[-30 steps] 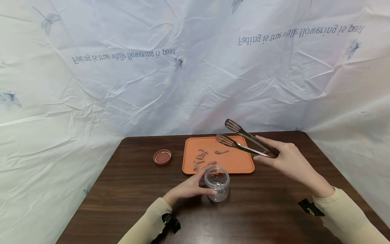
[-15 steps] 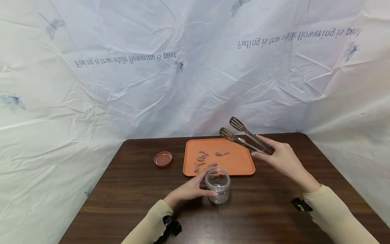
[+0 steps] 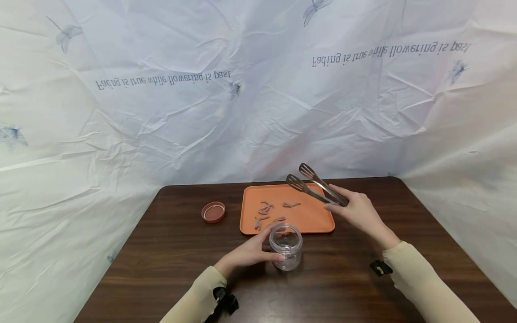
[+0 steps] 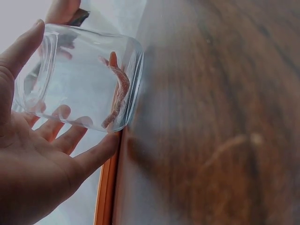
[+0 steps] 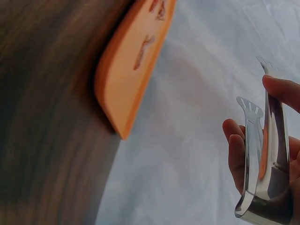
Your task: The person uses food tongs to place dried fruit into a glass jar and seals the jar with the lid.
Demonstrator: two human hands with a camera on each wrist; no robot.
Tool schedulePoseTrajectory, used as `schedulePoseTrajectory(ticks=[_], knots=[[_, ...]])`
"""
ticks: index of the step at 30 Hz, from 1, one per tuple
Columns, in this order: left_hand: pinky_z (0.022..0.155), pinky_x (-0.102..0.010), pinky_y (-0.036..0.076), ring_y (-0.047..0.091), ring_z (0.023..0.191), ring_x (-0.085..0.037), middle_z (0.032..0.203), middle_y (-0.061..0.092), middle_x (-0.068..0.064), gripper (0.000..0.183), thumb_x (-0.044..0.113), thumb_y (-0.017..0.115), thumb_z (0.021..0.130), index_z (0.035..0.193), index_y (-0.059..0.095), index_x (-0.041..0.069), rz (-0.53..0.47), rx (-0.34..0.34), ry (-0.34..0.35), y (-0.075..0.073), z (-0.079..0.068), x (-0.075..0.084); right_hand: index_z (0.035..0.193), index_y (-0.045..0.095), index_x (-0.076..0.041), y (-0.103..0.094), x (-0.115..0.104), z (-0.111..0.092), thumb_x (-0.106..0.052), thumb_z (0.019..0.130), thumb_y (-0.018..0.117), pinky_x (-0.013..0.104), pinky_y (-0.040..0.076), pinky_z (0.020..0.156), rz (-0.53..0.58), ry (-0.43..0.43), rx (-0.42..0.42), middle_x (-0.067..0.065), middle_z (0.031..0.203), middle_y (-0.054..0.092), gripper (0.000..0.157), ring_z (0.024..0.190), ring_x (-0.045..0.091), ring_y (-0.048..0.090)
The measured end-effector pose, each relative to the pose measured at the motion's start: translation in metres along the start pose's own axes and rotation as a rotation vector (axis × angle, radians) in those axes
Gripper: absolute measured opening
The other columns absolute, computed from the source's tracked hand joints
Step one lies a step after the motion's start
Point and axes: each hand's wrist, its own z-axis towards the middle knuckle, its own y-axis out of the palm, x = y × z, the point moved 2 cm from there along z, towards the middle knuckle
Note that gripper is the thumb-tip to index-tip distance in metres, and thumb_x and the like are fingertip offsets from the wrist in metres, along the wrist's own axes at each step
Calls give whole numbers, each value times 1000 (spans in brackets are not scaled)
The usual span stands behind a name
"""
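Observation:
My left hand (image 3: 250,251) grips a clear jar (image 3: 287,259) that stands lidless on the table, thumb on the near side and fingers round the far side. In the left wrist view, a brownish shrivelled strip (image 4: 123,89) shows through the jar's wall near its base. My right hand (image 3: 359,213) holds metal tongs (image 3: 323,185) with slotted ends, raised over the right part of an orange tray (image 3: 313,217). The tongs' arms are spread, with nothing between their tips. Several similar strips (image 3: 264,208) lie on the tray, mostly in its left half.
A reddish-brown screw lid (image 3: 213,212) lies to the left of the tray, its inside facing up. The dark wooden table (image 3: 169,264) meets a hanging white printed sheet (image 3: 242,134) at the back and sides.
My right hand has moved left with the tongs, whose tips are now a little lower over the tray. My left hand and the jar have stayed in place.

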Motion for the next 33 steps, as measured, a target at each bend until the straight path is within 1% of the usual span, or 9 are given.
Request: schedulePoseTrajectory(ticks=[6,10,12,14,16,19,24,28,33], knots=[[105,-32,45,38,144,-18,163,19,17,84,32,74,94,157,21,47,1,7,-10,-1,-1,-1,153,46,-11,15,10,8,-40,92,74,31,37,47,0,23,-55,0,54,47,74,45,16,39],[106,-31,45,37,144,-15,164,17,16,84,31,75,94,157,21,47,14,6,-3,-1,0,1,153,45,-8,20,16,10,-47,92,73,33,38,54,-15,25,-116,4,62,56,77,50,16,41],[105,-31,45,38,143,-14,165,17,12,85,32,75,94,158,21,46,24,7,1,-1,1,2,152,46,-9,21,19,10,-50,91,72,34,37,57,-23,36,-151,5,65,58,79,52,15,39],[105,-31,45,39,142,-15,165,19,7,85,34,76,93,157,22,46,33,12,2,-1,2,2,152,47,-9,23,22,9,-50,90,73,34,35,56,-25,48,-179,2,61,55,79,51,13,34],[105,-32,46,39,142,-15,165,23,4,85,35,76,92,157,22,46,42,19,0,-1,2,3,151,48,-9,25,26,9,-46,89,75,33,33,53,-26,62,-202,-2,53,45,77,48,12,27],[106,-32,45,39,142,-14,165,24,1,86,36,76,92,157,21,47,48,23,-4,-1,3,2,151,48,-8,28,30,9,-41,89,77,31,30,48,-27,66,-222,-6,49,34,75,45,11,24],[106,-33,45,37,143,-15,166,19,-3,86,35,77,92,157,21,47,67,28,0,-1,3,2,150,48,-5,33,36,11,-33,91,76,30,26,46,-37,60,-235,-7,48,32,71,45,12,21],[105,-32,45,37,143,-14,167,17,4,86,33,77,92,157,22,47,64,28,2,-1,3,1,149,49,-3,38,39,14,-31,91,75,31,25,48,-61,62,-249,-6,48,33,68,46,11,19],[106,-32,45,36,144,-12,165,16,15,86,31,77,92,157,22,45,51,24,5,0,3,-1,146,52,0,44,40,21,-31,90,76,34,34,54,-97,46,-252,2,56,52,68,47,12,29]])
